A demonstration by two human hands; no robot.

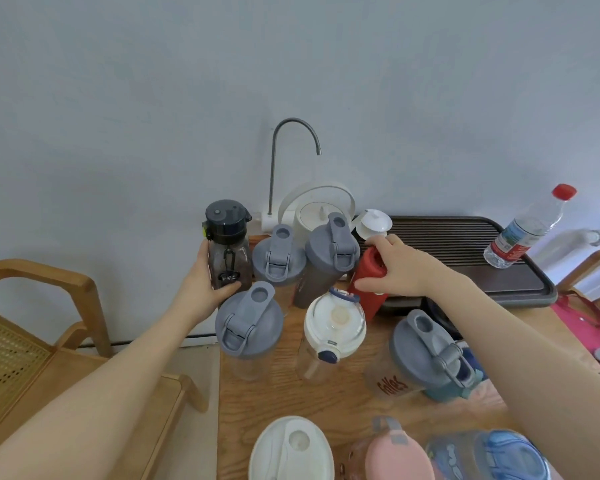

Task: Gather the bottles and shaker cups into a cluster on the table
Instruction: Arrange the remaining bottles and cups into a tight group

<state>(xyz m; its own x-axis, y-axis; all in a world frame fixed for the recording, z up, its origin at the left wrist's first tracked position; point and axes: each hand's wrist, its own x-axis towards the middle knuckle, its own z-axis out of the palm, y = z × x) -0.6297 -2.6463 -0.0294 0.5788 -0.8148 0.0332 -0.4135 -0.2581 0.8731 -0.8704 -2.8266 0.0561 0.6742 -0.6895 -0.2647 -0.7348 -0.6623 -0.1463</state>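
Note:
My left hand [201,289] grips a smoky dark bottle with a black lid [227,244] at the table's back left corner. My right hand [392,268] holds a red bottle with a white cap [366,271] beside the tea tray. Between them stand three grey-lidded shaker cups [279,258] [329,258] [248,323] and a clear bottle with a white lid [333,327]. Another grey-lidded shaker marked in red letters [420,355] stands right of them. Near the front edge are a white-lidded cup [291,448], a pink one [395,455] and a blue one [489,455].
A dark slatted tea tray [465,244] lies at the back right, with a clear plastic water bottle with a red cap [527,226] on its far end. A white kettle and gooseneck tap [291,161] stand by the wall. A wooden chair [49,306] is left of the table.

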